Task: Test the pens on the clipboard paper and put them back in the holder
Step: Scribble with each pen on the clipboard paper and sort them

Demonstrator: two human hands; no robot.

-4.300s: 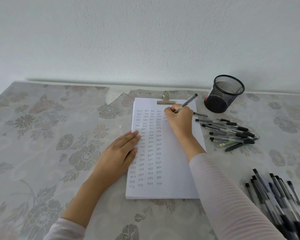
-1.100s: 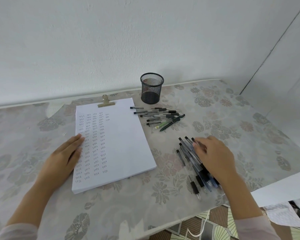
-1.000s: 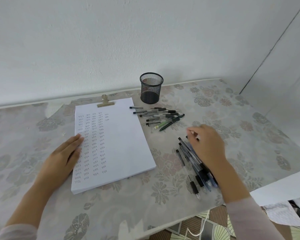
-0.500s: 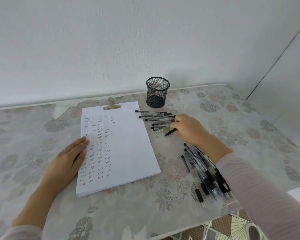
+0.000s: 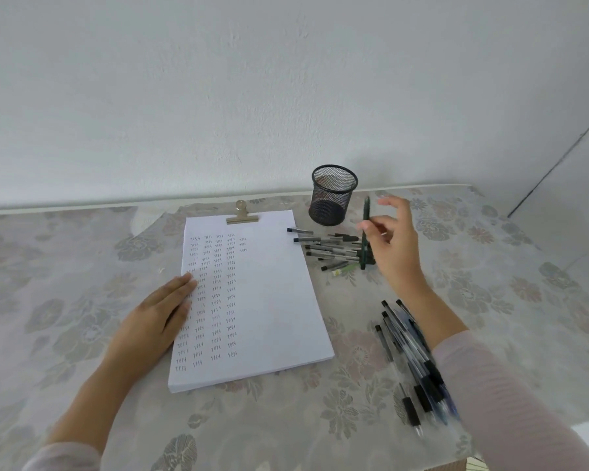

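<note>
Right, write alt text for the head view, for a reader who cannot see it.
A person's right hand holds a dark green pen upright beside a black mesh holder, while the left hand rests flat on the clipboard paper. Two groups of pens lie on the tablecloth.

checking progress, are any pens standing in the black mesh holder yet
No, nothing sticks up out of the mesh holder; a loose pile of pens lies beside it.
</note>
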